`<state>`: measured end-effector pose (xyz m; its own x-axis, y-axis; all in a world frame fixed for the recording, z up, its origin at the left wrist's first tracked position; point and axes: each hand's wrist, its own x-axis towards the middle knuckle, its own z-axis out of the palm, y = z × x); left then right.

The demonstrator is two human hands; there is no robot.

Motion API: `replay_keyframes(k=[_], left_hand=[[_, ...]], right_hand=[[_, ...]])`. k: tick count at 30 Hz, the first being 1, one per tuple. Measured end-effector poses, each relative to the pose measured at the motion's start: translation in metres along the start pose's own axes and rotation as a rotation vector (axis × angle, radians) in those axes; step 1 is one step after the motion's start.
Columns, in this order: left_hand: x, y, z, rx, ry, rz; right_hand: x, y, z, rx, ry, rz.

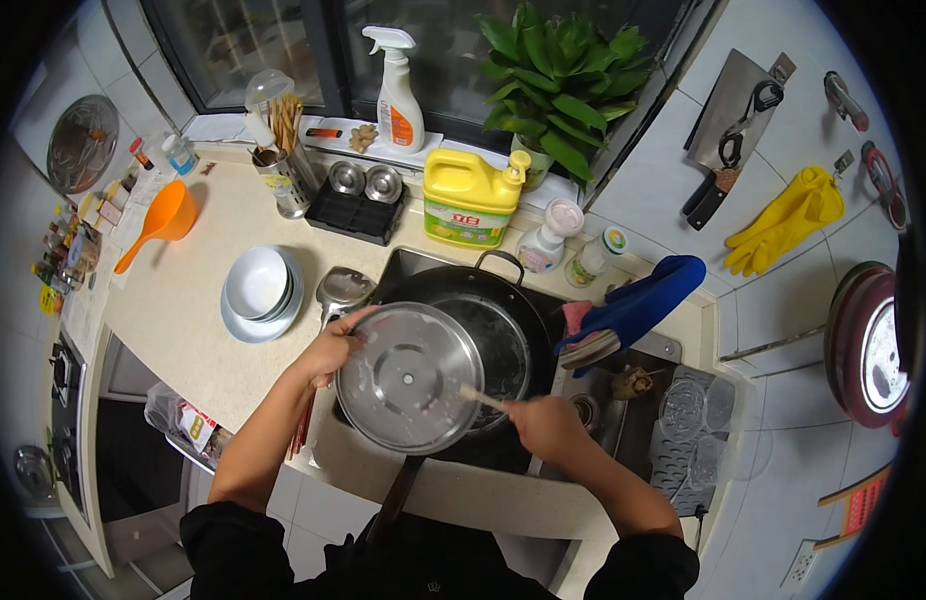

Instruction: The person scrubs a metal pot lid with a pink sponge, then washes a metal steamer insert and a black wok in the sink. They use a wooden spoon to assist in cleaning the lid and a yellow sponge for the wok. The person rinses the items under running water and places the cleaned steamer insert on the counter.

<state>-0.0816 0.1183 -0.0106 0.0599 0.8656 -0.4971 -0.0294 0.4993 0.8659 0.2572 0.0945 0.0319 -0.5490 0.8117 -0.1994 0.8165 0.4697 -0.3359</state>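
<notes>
My left hand is closed on the left rim of a round metal pot lid, tilted above a big black wok. Water drops and a small round knob or hole mark the lid's face. My right hand is closed round a short pale stick-like tool, blurred by motion, whose tip reaches the lid's right edge. The wok rests over the sink, with a loop handle at the far side and a long brown handle toward me. A metal ladle lies left of the wok.
White bowls sit on a plate at left, near an orange scoop. Behind the wok stand a yellow detergent jug and a spray bottle. A blue cloth hangs over the faucet; a cleaver hangs on the right wall.
</notes>
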Motion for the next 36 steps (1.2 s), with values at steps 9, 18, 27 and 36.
replay_keyframes(k=[9, 18, 27, 36], left_hand=[[-0.003, -0.004, 0.032, -0.132, 0.047, 0.008], [0.0, -0.022, 0.039, -0.133, 0.21, 0.093], [-0.01, -0.033, 0.065, -0.183, 0.329, 0.429], [-0.02, -0.037, 0.064, -0.131, 0.363, 0.433]], right_hand=[[0.044, -0.019, 0.027, -0.172, 0.364, 0.074], [0.058, -0.018, 0.017, -0.091, 0.453, 0.226], [0.07, -0.042, 0.024, 0.188, 0.293, 0.142], [0.079, -0.026, 0.038, 0.242, 0.427, 0.083]])
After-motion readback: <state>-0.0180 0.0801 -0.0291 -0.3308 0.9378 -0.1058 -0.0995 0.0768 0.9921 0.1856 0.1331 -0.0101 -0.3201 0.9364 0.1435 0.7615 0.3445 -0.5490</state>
